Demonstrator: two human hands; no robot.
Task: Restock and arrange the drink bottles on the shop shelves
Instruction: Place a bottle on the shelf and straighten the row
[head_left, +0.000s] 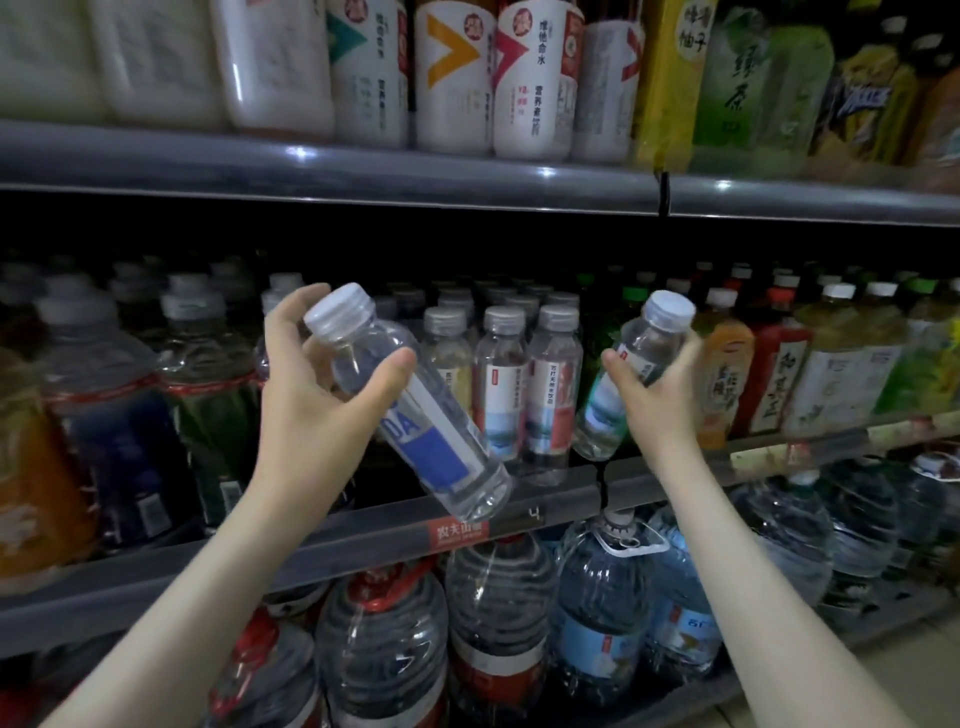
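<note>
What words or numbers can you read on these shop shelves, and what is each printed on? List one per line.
"DA": blue-labelled bottle in the left hand.
"农夫山泉": red tag on the middle shelf edge.
"4": price strip beside that tag.
"维他命水": white bottle, top shelf.
"柚子": yellow bottle, top shelf.
"绿茶": green bottle, top shelf.
Label of the small water bottle in the right hand: too blurred.

- The top shelf (363, 171) holds white-labelled bottles (535, 78) at its middle and green tea bottles (737, 88) toward its right end.
- The middle shelf (561, 498) holds big bottles (114, 395) at its left end, small water bottles (550, 384) at its centre and tea bottles (779, 374) at its right end.
- The bottom shelf (883, 621) holds water jugs (602, 613).
</note>
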